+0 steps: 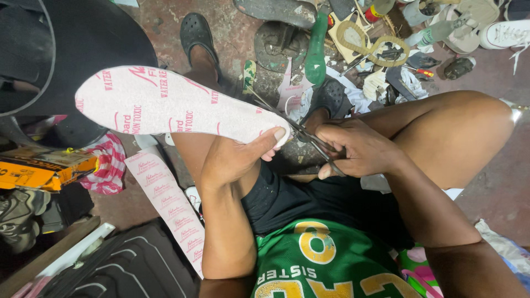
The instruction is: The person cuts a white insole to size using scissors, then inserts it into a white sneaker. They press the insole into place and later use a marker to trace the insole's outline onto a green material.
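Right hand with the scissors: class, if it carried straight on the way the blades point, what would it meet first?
The right hand points its scissors left, so it would likely meet the insole board's edge, held by the left hand; depth is unclear.

Stained concrete floor (497, 187), scattered scraps (386, 83)

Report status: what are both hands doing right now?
Left hand grips white sole-shaped board with pink print. Right hand works metal scissors at its heel end. Nothing blocking.
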